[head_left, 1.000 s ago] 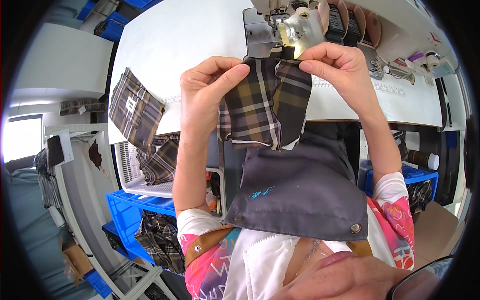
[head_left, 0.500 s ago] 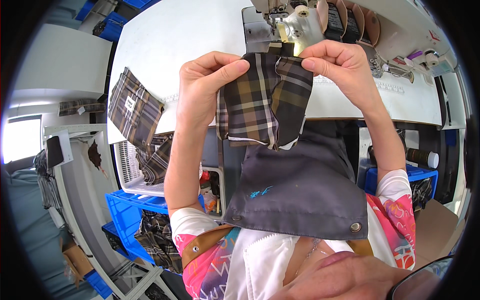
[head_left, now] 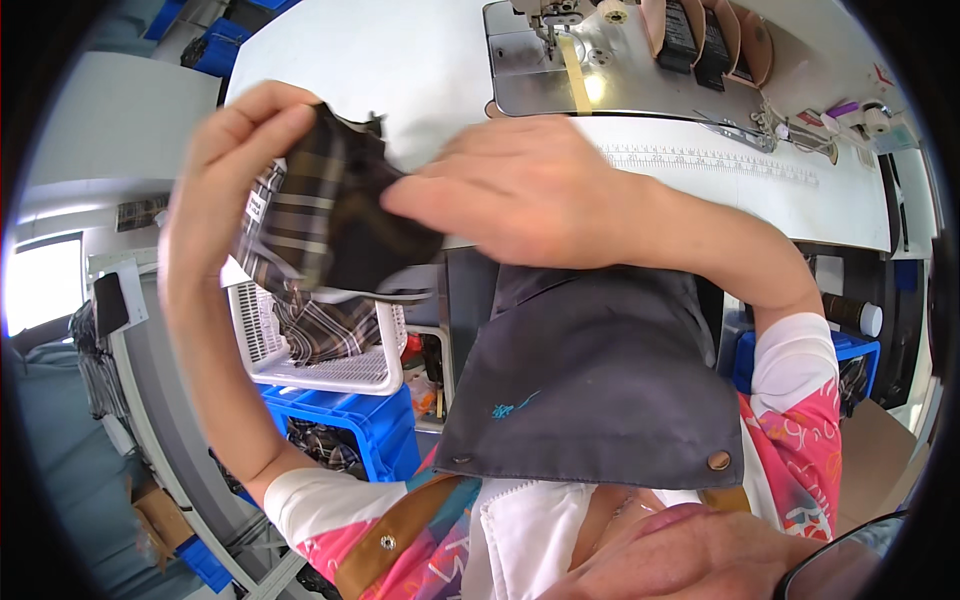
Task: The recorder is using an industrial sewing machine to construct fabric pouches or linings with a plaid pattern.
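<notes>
My left hand (head_left: 230, 160) is raised at the left with thumb and fingers pinched on the top edge of a dark brown plaid fabric piece (head_left: 330, 230), which hangs over the table's front edge. My right hand (head_left: 520, 190) is smeared by motion; its fingertips reach the fabric's right part, but their grip is unclear. Another plaid piece with a white label (head_left: 258, 205) is partly hidden behind the held one. Behind my hands, the sewing machine (head_left: 550, 30) shows its bare metal bed (head_left: 660, 95) with a yellow strip.
A white basket (head_left: 375, 375) with plaid fabric sits below the table (head_left: 285, 50) at left, above a blue crate (head_left: 390, 430). A printed ruler (head_left: 720, 160) runs along the tabletop. Dividers with black packets (head_left: 680, 40), scissors (head_left: 730, 130) and thread spools stand at right.
Both hands and the plaid piece have moved left, away from the machine bed. The piece is turned and darker side shows; my right hand has swung across toward my left.
</notes>
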